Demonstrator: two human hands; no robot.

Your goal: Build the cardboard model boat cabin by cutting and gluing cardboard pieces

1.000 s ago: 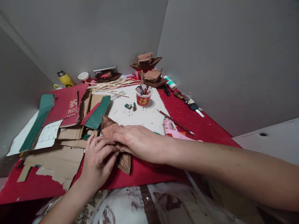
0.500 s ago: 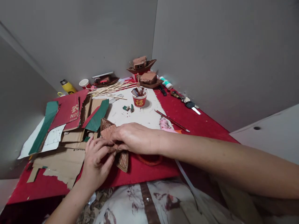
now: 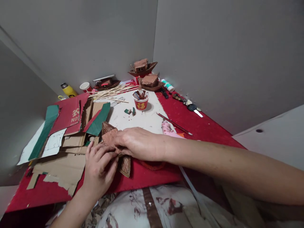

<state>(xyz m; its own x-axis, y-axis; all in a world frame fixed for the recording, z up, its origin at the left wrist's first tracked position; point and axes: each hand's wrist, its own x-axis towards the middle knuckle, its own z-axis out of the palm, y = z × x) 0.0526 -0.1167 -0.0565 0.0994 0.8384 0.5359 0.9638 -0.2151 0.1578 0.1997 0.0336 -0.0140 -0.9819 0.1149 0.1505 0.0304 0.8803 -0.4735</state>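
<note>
A small brown model boat [image 3: 125, 165] lies at the table's near edge, its two pointed ends showing past my hands. A reddish-brown cover piece [image 3: 109, 136] sits across its middle. My right hand [image 3: 134, 143] reaches over from the right, fingers closed on the cover and the boat's side. From the near left, my left hand [image 3: 99, 160] grips the boat's side, thumb and fingertips bent against it close to the right fingers. The contact between the fingertips is partly hidden.
Torn cardboard [image 3: 59, 167] and red board [image 3: 67, 115] cover the left side. A red paper cup [image 3: 142, 103] of brown tools stands on white paper. Farther back are thin sticks [image 3: 108, 91] and finished model boats [image 3: 149, 80]. A pink glue gun [image 3: 167, 127] and pencil [image 3: 174, 123] lie right.
Both hands stay on the boat in nearly the same pose, with only slight finger movement. The whole view has shifted a little.
</note>
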